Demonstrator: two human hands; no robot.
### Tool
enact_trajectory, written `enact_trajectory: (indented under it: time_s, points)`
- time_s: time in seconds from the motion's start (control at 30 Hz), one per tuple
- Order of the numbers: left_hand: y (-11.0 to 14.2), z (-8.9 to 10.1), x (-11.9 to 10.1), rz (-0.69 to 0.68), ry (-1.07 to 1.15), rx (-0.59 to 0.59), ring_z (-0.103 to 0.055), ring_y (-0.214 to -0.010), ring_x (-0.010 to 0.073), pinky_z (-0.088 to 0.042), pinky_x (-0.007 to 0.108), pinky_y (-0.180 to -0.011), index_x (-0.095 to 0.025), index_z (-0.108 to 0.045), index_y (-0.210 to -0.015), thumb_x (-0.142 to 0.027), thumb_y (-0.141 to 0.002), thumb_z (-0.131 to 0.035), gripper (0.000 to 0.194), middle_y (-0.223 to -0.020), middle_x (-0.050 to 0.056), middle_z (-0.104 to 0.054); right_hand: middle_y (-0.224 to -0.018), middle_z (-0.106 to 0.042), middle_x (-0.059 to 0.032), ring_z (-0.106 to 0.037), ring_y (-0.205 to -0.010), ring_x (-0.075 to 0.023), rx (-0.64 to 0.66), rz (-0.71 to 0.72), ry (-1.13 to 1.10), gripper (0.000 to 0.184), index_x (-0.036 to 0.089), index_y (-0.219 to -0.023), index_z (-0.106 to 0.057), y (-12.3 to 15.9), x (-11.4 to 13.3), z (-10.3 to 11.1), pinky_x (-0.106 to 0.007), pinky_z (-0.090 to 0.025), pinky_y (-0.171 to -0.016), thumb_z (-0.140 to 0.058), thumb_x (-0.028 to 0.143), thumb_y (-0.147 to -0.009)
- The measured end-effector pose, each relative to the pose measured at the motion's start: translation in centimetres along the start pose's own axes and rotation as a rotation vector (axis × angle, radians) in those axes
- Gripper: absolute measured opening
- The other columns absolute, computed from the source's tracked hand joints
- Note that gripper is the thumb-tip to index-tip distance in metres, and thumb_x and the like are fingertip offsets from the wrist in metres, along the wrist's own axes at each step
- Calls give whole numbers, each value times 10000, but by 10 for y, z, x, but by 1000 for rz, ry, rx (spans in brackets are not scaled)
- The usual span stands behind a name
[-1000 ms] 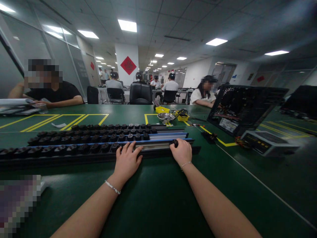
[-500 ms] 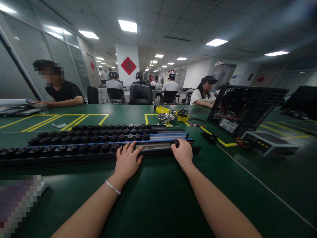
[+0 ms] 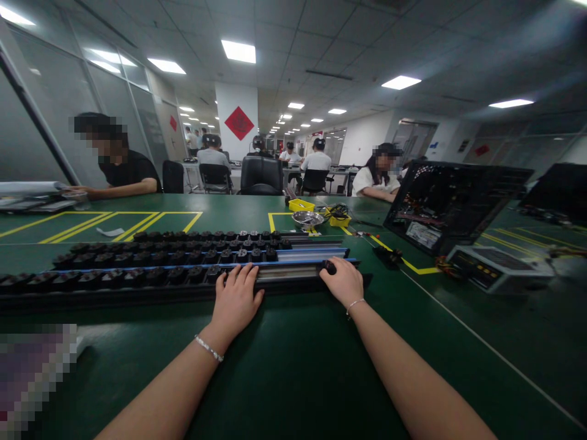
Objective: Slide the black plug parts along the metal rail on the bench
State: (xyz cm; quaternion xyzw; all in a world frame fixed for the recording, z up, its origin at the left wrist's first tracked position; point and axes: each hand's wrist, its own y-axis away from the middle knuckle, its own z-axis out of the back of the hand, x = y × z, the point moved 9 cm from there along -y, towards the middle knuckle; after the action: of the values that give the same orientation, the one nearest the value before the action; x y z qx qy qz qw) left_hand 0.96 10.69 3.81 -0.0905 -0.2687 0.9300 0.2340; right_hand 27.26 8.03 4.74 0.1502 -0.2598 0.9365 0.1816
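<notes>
Across the green table run several black power track rails (image 3: 291, 272), with rows of black plug sockets (image 3: 112, 278) on them towards the left. My left hand (image 3: 235, 300) lies on the nearest rail with its fingers spread, beside the last socket of that row. At the right end of the same rail, my right hand (image 3: 343, 281) has its fingers closed round a small black socket (image 3: 328, 267). Most of that socket's near side is hidden by the fingers. A bare stretch of rail shows between my two hands.
Beyond the rails are a metal bowl (image 3: 307, 219), yellow trays (image 3: 301, 206) and a cable bundle (image 3: 338, 211). An opened computer case (image 3: 458, 205) and a power supply unit (image 3: 499, 267) occupy the right. A pixelated object (image 3: 34, 379) lies front left. People sit across the table.
My right hand has shifted slightly to the right, still round the black socket. The left hand stays nearly where it was on the rail.
</notes>
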Motion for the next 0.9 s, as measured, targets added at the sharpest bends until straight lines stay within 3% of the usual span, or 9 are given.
enact_trajectory:
  time_s: [0.37, 0.9]
  points:
    - [1, -1, 1, 3, -4, 0, -381, -1266, 277, -242, 491, -1030, -198, -466, -1297, -375, -847, -423, 485, -1364, 75, -495, -1202, -611, -68, -490, -1162, -226, -70, 1, -15, 391, 180, -1081, -639, 5, -1, -1, -356, -328, -993, -467, 326, -761]
    - [0, 0, 1, 12, 1, 18, -382, -1272, 277, -239, 492, -1036, -203, -472, -1293, -360, -849, -420, 474, -1371, 77, -487, -1118, -646, -84, -519, -1095, -232, -147, -33, -24, 354, 170, -1019, -654, 5, -13, 7, -363, -297, -983, -474, 287, -738]
